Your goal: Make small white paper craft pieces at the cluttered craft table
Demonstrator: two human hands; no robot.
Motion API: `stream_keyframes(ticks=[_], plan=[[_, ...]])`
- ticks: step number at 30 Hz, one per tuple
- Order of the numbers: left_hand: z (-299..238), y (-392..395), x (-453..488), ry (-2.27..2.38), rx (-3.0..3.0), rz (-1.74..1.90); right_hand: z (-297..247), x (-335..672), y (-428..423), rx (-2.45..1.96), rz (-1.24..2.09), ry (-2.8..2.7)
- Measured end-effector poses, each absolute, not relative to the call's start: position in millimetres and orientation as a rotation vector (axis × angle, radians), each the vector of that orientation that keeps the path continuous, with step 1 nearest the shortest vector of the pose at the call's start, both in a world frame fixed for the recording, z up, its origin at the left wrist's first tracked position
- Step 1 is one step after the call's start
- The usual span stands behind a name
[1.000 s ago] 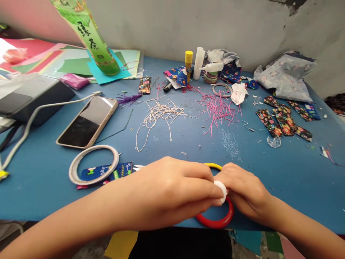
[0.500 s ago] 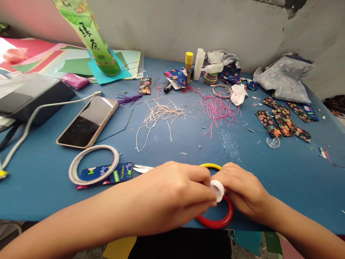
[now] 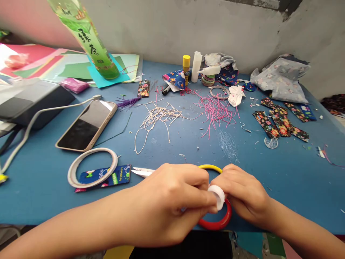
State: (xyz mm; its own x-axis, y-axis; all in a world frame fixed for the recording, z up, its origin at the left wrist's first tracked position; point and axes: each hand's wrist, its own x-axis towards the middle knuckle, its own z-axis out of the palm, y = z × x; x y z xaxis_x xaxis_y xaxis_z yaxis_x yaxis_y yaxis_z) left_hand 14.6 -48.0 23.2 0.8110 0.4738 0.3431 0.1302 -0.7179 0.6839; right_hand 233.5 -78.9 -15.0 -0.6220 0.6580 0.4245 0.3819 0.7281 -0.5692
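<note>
Between my two hands is a small white bottle cap (image 3: 219,196), its hollow side turned toward me. My left hand (image 3: 172,201) pinches it from the left between thumb and fingers. Curled against its right side, my right hand (image 3: 242,196) also grips it; those fingertips are partly hidden. Beneath the hands lies a pair of scissors (image 3: 218,225) with one red and one yellow handle loop, blades pointing left. Left of the blades, a roll of white tape (image 3: 72,172) rests over a blue patterned fabric strip (image 3: 124,174).
A phone (image 3: 87,126), a cable (image 3: 35,120) and a green tea bottle (image 3: 94,50) occupy the left. Beige cords (image 3: 161,117) and pink cords (image 3: 215,109) lie mid-table. Behind stand a glue stick (image 3: 186,68) and a white bottle (image 3: 196,67). Floral fabric strips (image 3: 281,122) lie right.
The white bottle cap has tilted slightly and moved a little lower, along with my left hand. The whole view has shifted slightly; both hands keep hold of the cap.
</note>
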Motion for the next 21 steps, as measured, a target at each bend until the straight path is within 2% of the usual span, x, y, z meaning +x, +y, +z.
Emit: stream_keyframes(ticks=[4, 21], plan=[[23.3, -48.1, 15.5, 0.418, 2.331, 0.646, -13.3, 233.5, -80.2, -0.782, 0.562, -2.313], [9.6, -50.9, 15.6, 0.539, 2.620, 0.963, -12.0, 235.3, -78.9, -0.784, 0.432, -2.276]])
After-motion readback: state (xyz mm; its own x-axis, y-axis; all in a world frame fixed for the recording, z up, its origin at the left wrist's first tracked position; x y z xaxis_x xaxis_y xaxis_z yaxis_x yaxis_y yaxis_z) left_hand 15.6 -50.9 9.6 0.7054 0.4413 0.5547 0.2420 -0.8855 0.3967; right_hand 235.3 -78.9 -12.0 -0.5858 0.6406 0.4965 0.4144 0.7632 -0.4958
